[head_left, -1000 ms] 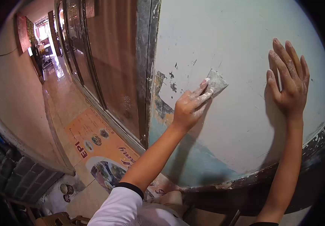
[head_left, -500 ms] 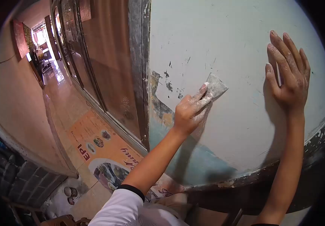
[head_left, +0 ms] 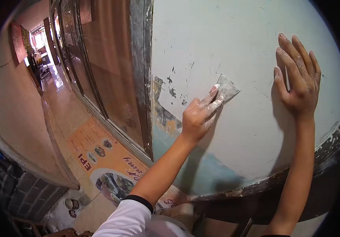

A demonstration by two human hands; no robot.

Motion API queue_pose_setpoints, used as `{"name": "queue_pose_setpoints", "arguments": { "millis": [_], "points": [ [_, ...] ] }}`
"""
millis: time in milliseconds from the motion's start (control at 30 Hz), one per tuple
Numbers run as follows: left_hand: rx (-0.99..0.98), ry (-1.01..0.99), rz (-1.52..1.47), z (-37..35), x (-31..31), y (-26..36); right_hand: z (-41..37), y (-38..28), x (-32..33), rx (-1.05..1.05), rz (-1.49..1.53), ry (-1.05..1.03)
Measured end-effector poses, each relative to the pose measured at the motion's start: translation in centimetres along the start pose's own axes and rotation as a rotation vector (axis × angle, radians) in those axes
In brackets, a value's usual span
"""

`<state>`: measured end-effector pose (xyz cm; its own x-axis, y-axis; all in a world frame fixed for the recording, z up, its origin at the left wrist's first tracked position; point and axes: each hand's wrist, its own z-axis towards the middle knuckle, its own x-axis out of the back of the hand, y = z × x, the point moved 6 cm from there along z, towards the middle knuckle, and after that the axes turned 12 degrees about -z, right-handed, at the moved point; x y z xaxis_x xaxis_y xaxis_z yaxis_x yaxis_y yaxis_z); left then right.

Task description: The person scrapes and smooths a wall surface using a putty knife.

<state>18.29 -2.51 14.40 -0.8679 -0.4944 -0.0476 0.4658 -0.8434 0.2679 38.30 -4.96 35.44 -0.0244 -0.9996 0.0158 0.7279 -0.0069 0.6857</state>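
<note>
My left hand [head_left: 198,114], dusted white, presses a small grey piece of sandpaper [head_left: 227,87] flat against a pale painted wall [head_left: 233,43]. The fingers lie over the paper's lower left part. My right hand [head_left: 298,77] rests flat on the same wall to the right, fingers spread and pointing up, holding nothing. Chipped dark spots [head_left: 172,91] mark the paint just left of the sandpaper, and a patch of bare blue and tan [head_left: 166,122] shows below them.
A worn dark door frame [head_left: 140,75] edges the wall on the left, with brown glass panels [head_left: 107,59] beyond it. An orange printed banner [head_left: 103,158] lies on the tiled floor below. The wall's lower edge [head_left: 256,187] is dark and flaking.
My left hand and the sandpaper slid slightly down, then back up along the wall. My right hand stayed flat on the wall, shifting slightly with the view.
</note>
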Motion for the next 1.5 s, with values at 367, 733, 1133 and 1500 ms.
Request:
{"name": "queue_pose_setpoints", "arguments": {
  "millis": [367, 733, 1133, 1500],
  "points": [
    [0.069, 0.037, 0.096, -9.6, 1.2, -2.0, 0.1, -0.2, 0.2, -0.012, 0.007, 0.017],
    [0.065, 0.028, 0.079, -9.3, 1.6, -1.7, -0.2, -0.3, 0.0, -0.029, 0.013, 0.025],
    [0.038, -0.011, 0.073, -5.8, 1.0, -0.9, 0.1, -0.6, 0.3, -0.055, 0.044, 0.039],
    [0.044, 0.019, 0.006, -1.3, 0.1, 0.6, 0.4, -0.5, 0.6, -0.057, 0.035, 0.023]
  ]
}}
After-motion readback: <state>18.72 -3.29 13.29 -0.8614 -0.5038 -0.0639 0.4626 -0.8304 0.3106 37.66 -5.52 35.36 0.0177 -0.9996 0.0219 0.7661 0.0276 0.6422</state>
